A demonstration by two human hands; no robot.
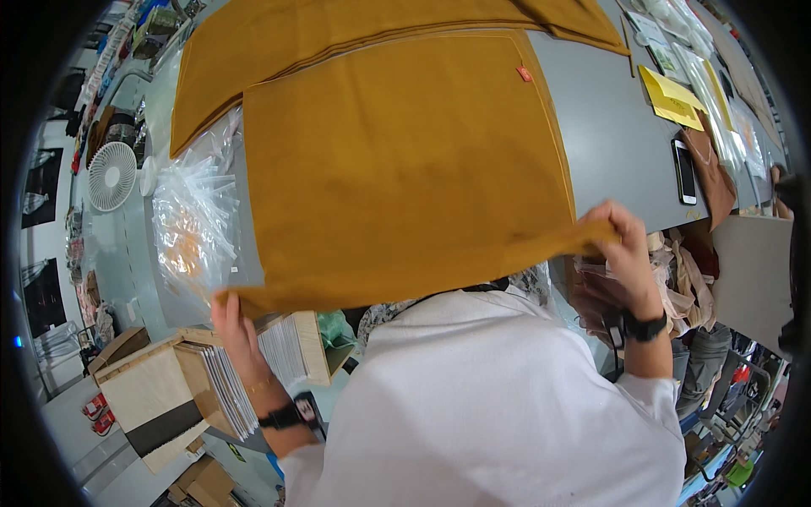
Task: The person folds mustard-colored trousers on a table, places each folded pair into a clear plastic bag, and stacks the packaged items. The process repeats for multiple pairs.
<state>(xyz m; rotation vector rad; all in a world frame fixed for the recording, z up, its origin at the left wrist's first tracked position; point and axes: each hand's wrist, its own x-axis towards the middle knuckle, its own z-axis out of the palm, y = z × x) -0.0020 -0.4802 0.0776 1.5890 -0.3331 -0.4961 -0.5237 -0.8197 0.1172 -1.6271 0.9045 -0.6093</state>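
A large mustard-brown cloth (405, 152) lies spread over the grey table in front of me, a small red tag (524, 74) near its far right corner. Its near edge is lifted at both ends. My left hand (233, 319) pinches the near left corner, fingers closed on the fabric. At the other end, my right hand (623, 247) grips the near right corner, slightly blurred. Between the hands the edge hangs in a shallow sag close to my white shirt. More folded cloth of the same colour (338, 34) lies beyond it.
Clear plastic bags (194, 220) are heaped left of the cloth, near a white fan (111, 176). On the right lie a smartphone (685, 172), yellow paper (672, 97) and a brown pouch (711, 173). A wooden box of white sheets (221, 380) stands at lower left.
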